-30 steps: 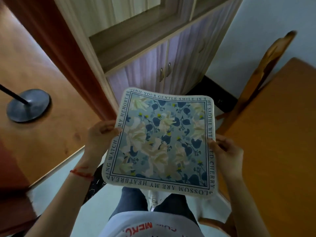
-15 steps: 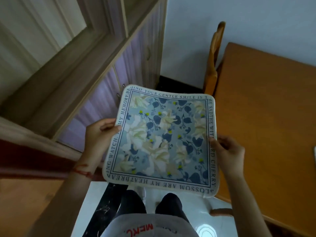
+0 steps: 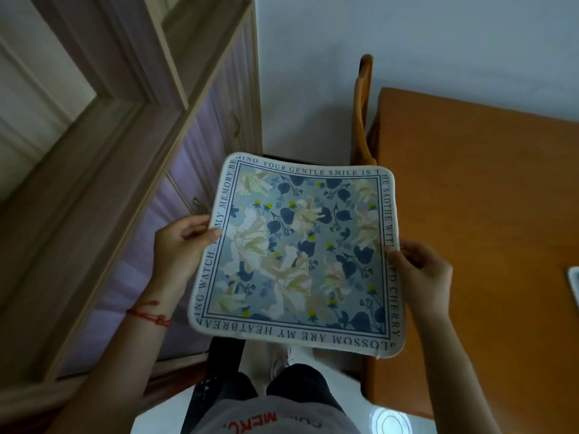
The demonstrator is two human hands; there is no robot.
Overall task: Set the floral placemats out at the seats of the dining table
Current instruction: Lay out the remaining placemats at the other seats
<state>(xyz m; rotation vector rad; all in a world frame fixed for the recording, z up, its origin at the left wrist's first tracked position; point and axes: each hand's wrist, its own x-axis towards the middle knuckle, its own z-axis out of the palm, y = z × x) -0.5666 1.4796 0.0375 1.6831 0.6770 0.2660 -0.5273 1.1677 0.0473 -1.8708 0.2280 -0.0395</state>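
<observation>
Placemat: a square floral placemat [image 3: 297, 255], blue with pale blossoms and a lettered border, is held flat and face up in the air in front of the body, beside the table's left edge, with only its right edge overlapping the tabletop in view. It is not seen to rest on any surface.

Left hand: the left hand [image 3: 180, 249] is closed on the mat's left edge, thumb on top and fingers tucked beneath. A red string [image 3: 150, 314] is worn at that wrist.

Right hand: the right hand [image 3: 423, 270] is pinched on the mat's right edge, thumb on top, the remaining fingers curled under.

Table: the wooden dining table [image 3: 488, 214] lies to the right; the part in view is bare apart from a pale object [image 3: 575, 283] cut off at the right border, which cannot be identified.

Chair: one wooden chair [image 3: 362, 114] is pushed in at the table's far left side.

Progress: no mat is seen laid at any seat in the visible part of the table; this one is judged to be in carriage, with placement still to be done.

Containers: a cabinet [image 3: 200, 189] with closed doors stands at left; its contents are hidden. No open container is in view.

Floor: pale tiles [image 3: 388, 421] are seen below, by the person's legs.
</observation>
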